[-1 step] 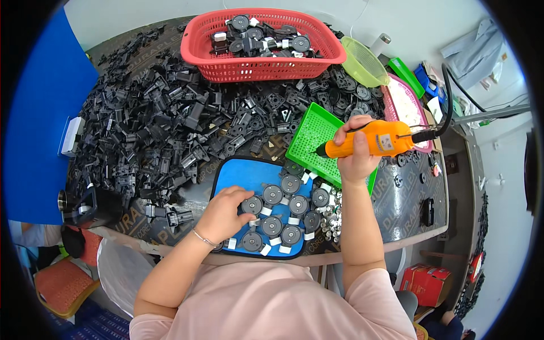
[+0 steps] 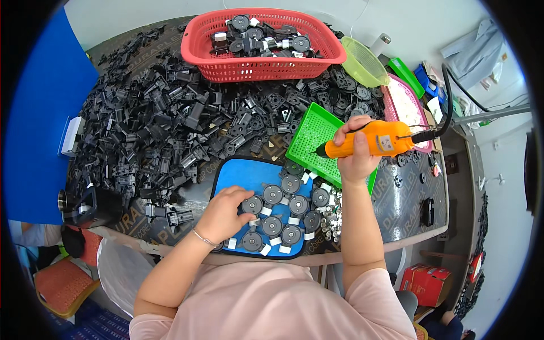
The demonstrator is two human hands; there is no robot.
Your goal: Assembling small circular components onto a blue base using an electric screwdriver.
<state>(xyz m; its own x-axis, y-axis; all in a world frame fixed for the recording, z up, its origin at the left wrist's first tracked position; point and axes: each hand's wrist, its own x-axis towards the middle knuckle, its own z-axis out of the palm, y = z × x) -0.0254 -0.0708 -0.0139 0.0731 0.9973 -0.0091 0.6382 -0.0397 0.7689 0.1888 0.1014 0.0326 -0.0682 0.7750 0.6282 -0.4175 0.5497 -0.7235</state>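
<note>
My right hand (image 2: 359,152) is wrapped round an orange electric screwdriver (image 2: 391,139), its dark tip pointing left above a green perforated tray (image 2: 309,131) that holds small pieces. My left hand (image 2: 224,211) grips a round black wheel-like part (image 2: 252,205) between thumb and fingers, on a blue mat (image 2: 235,170). Several similar round black parts with white tabs lie on the mat to the right of that hand, among them a black disc part (image 2: 272,226). Small silvery-white pieces (image 2: 331,218) sit in a heap beside the mat, under the right forearm.
Loose black plastic parts (image 2: 153,119) cover the table's left and back. A red basket (image 2: 260,71) of assembled parts stands at the back, with a yellow-green basket (image 2: 362,63) and a pink basket (image 2: 391,105) to its right. The screwdriver's black cable (image 2: 447,102) runs up at the right.
</note>
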